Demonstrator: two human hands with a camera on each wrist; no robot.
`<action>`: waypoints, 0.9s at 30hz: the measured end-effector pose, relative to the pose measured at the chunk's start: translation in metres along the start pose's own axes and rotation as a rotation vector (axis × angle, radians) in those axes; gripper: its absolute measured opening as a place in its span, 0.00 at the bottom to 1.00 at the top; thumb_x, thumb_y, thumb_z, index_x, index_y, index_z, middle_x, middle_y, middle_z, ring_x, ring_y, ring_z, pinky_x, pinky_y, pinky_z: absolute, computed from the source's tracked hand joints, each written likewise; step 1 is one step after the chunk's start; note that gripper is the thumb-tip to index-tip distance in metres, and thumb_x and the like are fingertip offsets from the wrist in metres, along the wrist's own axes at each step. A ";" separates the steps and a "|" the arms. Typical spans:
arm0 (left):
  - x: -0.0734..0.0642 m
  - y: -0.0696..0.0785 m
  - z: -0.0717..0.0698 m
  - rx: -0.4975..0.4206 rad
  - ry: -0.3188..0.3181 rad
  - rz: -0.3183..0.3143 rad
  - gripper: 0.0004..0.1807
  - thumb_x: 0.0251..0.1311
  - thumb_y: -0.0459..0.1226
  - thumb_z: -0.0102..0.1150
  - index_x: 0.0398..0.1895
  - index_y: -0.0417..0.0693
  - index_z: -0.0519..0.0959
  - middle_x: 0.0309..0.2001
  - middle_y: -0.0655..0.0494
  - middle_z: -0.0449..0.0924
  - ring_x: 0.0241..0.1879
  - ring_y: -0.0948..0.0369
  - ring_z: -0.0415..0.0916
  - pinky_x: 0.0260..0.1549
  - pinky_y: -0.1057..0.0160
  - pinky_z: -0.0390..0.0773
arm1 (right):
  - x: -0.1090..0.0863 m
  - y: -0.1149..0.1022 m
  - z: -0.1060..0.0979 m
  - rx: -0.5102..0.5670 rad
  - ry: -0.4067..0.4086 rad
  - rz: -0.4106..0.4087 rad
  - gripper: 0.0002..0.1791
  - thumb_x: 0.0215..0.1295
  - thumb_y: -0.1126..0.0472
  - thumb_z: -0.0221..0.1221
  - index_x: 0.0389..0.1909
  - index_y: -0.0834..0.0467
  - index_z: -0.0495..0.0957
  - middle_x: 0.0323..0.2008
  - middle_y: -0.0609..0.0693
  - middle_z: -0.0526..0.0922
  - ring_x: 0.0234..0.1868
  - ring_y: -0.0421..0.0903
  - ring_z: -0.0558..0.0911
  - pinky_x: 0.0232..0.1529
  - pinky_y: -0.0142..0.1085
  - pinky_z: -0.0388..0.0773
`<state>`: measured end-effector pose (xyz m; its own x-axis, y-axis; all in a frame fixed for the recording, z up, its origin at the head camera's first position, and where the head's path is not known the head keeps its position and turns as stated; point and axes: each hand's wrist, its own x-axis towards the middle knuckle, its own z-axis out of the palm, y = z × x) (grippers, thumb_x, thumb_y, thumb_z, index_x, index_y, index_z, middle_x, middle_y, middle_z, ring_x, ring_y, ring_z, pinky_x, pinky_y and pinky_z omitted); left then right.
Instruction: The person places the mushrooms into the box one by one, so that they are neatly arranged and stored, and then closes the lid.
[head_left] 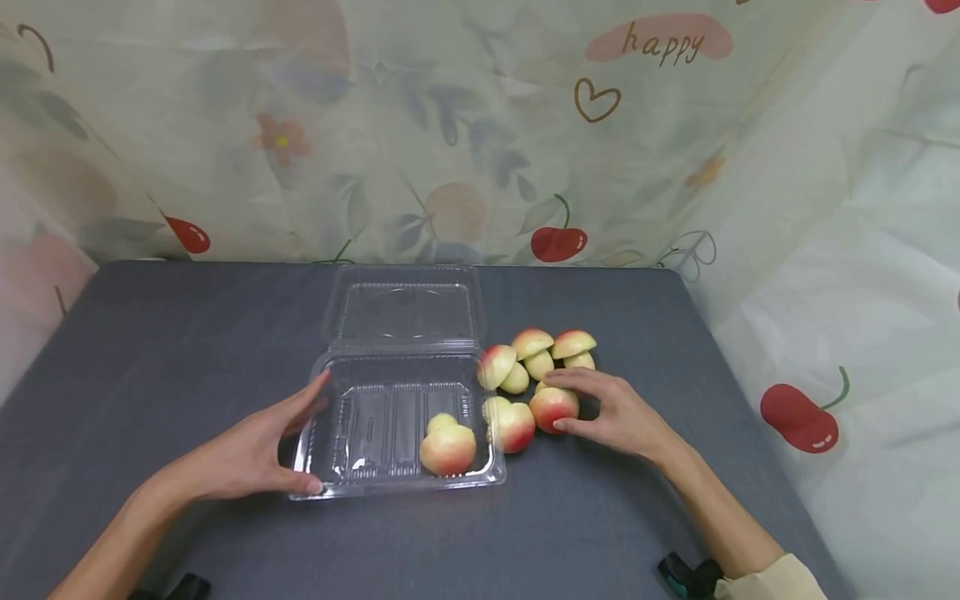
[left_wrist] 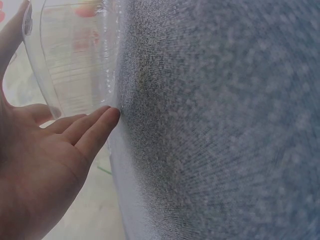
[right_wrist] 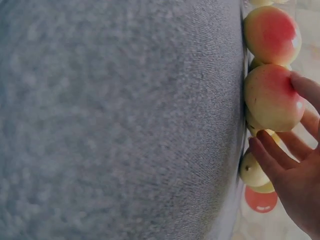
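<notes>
A clear plastic clamshell box (head_left: pixel 390 492) lies opened on the table, its lid (head_left: pixel 405 312) folded back. My left hand (head_left: pixel 258 450) is at the box's left end, thumb on the near corner; in the left wrist view its fingers (left_wrist: pixel 95 132) stretch fairly straight beside the wall. One toy mushroom (head_left: pixel 447 450) with a red-and-cream cap lies in the box's right part. My right hand (head_left: pixel 618 412) pinches another toy mushroom (head_left: pixel 553 407) by its cap, thumb on the near side and fingers across the far side. In the right wrist view the thumb touches that mushroom's (right_wrist: pixel 272 100) red patch.
A similar mushroom (head_left: pixel 513 427) lies against the box's right edge. Behind it, several more mushrooms (head_left: pixel 531 343) sit in a cluster. The grey cloth-covered table (head_left: pixel 585 533) backs onto a printed curtain (head_left: pixel 450 125), and another sheet (head_left: pixel 847 292) hangs along the right side.
</notes>
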<state>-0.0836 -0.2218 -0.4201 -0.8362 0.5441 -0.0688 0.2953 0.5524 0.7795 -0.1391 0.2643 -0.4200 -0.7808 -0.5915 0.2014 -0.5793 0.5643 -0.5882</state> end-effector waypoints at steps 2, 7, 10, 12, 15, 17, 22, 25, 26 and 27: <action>0.000 0.000 0.000 -0.002 -0.001 0.000 0.71 0.41 0.60 0.76 0.81 0.52 0.38 0.76 0.36 0.48 0.68 0.42 0.63 0.59 0.76 0.63 | 0.000 0.001 0.001 -0.005 -0.006 0.020 0.31 0.55 0.51 0.73 0.60 0.52 0.79 0.59 0.42 0.80 0.61 0.43 0.76 0.62 0.42 0.70; 0.000 0.000 -0.001 0.007 -0.007 -0.010 0.71 0.41 0.60 0.75 0.81 0.54 0.37 0.77 0.36 0.48 0.68 0.42 0.64 0.59 0.74 0.64 | -0.001 0.002 0.004 -0.017 -0.019 0.058 0.31 0.55 0.47 0.73 0.61 0.51 0.79 0.59 0.43 0.80 0.60 0.44 0.77 0.61 0.47 0.72; 0.000 0.000 0.000 0.017 -0.006 -0.010 0.71 0.41 0.61 0.75 0.81 0.54 0.37 0.77 0.36 0.48 0.68 0.42 0.64 0.60 0.69 0.67 | -0.001 0.001 0.004 -0.014 -0.021 0.071 0.32 0.55 0.47 0.72 0.61 0.51 0.79 0.59 0.42 0.80 0.60 0.43 0.77 0.61 0.48 0.72; 0.000 0.000 0.000 0.022 -0.005 -0.010 0.71 0.42 0.61 0.75 0.81 0.54 0.37 0.76 0.36 0.49 0.68 0.41 0.65 0.60 0.67 0.68 | -0.002 0.001 0.004 -0.012 -0.019 0.072 0.32 0.56 0.47 0.72 0.61 0.51 0.79 0.59 0.42 0.80 0.60 0.43 0.77 0.61 0.47 0.72; 0.000 0.001 0.000 0.022 -0.006 -0.014 0.71 0.42 0.60 0.75 0.81 0.54 0.37 0.76 0.36 0.49 0.68 0.41 0.64 0.61 0.66 0.68 | -0.004 0.001 0.002 -0.018 -0.009 0.060 0.31 0.56 0.47 0.72 0.61 0.51 0.79 0.59 0.41 0.80 0.60 0.43 0.78 0.61 0.45 0.72; 0.000 0.001 0.000 0.022 -0.008 -0.019 0.71 0.42 0.60 0.75 0.81 0.54 0.37 0.76 0.36 0.49 0.68 0.41 0.65 0.60 0.66 0.69 | -0.004 0.001 0.000 -0.019 0.002 0.045 0.31 0.56 0.48 0.72 0.61 0.50 0.79 0.58 0.41 0.80 0.60 0.42 0.77 0.61 0.42 0.71; -0.001 0.001 -0.001 0.019 -0.007 -0.021 0.71 0.42 0.60 0.76 0.81 0.54 0.37 0.76 0.36 0.49 0.68 0.41 0.64 0.60 0.69 0.67 | -0.003 -0.001 -0.007 -0.016 0.031 0.000 0.30 0.56 0.50 0.73 0.61 0.49 0.79 0.59 0.40 0.80 0.61 0.41 0.76 0.63 0.34 0.68; -0.001 0.001 0.000 0.019 -0.005 -0.015 0.71 0.42 0.60 0.75 0.81 0.53 0.37 0.76 0.36 0.49 0.68 0.42 0.64 0.59 0.71 0.66 | -0.002 -0.004 -0.010 -0.014 0.038 -0.017 0.31 0.57 0.51 0.72 0.62 0.49 0.78 0.60 0.39 0.79 0.62 0.41 0.75 0.63 0.34 0.68; -0.001 0.001 0.000 0.019 -0.003 -0.015 0.71 0.42 0.60 0.75 0.81 0.54 0.37 0.77 0.36 0.49 0.68 0.42 0.64 0.59 0.71 0.66 | -0.001 -0.005 -0.011 -0.014 0.041 -0.019 0.31 0.57 0.51 0.72 0.62 0.49 0.78 0.60 0.39 0.79 0.62 0.41 0.75 0.63 0.34 0.68; -0.001 0.001 0.000 0.019 -0.003 -0.016 0.71 0.42 0.61 0.75 0.81 0.54 0.37 0.77 0.36 0.49 0.68 0.42 0.64 0.59 0.72 0.65 | 0.000 -0.006 -0.012 -0.013 0.043 -0.018 0.31 0.57 0.51 0.72 0.62 0.48 0.78 0.60 0.39 0.78 0.63 0.41 0.75 0.63 0.34 0.68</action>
<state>-0.0829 -0.2218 -0.4192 -0.8393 0.5373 -0.0829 0.2910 0.5728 0.7663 -0.1379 0.2677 -0.4073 -0.7791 -0.5768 0.2455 -0.5964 0.5614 -0.5737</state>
